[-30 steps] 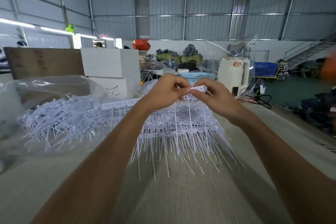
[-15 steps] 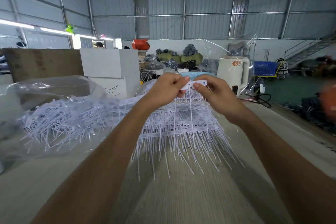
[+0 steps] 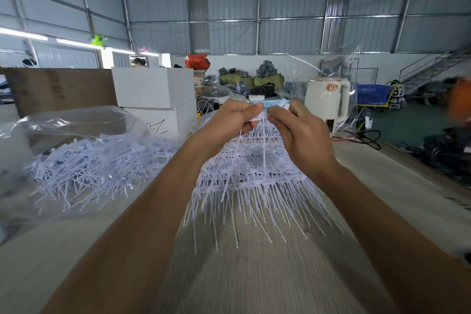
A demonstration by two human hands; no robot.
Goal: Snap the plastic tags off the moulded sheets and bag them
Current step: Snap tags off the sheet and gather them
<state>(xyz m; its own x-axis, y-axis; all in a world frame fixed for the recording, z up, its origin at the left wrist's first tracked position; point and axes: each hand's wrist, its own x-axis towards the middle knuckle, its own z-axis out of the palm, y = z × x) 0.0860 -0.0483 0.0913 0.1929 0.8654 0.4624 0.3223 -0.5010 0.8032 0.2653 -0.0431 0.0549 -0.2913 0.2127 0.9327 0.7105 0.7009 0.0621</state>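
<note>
Both my hands are raised over the table, close together. My left hand (image 3: 234, 120) pinches the top strip of a white moulded tag sheet (image 3: 254, 176), whose long thin tails hang down and fan out over the table. My right hand (image 3: 300, 132) pinches a white tag at the same top edge, right beside my left thumb. A clear plastic bag (image 3: 76, 160) lies open on the left, with a heap of loose white tags inside and spilling toward the sheet.
The pale wooden table (image 3: 254, 275) stretches ahead. Behind stand stacked white boxes (image 3: 155, 104), a brown board (image 3: 58, 89), a light blue basket (image 3: 270, 103), a cream appliance (image 3: 326, 102) and a black cable (image 3: 367, 137). A blurred orange shape (image 3: 458, 99) is at the right edge.
Both hands have drawn closer together and slightly lower on the sheet's top strip. The tag that stood out between my fingers is now mostly hidden by them.
</note>
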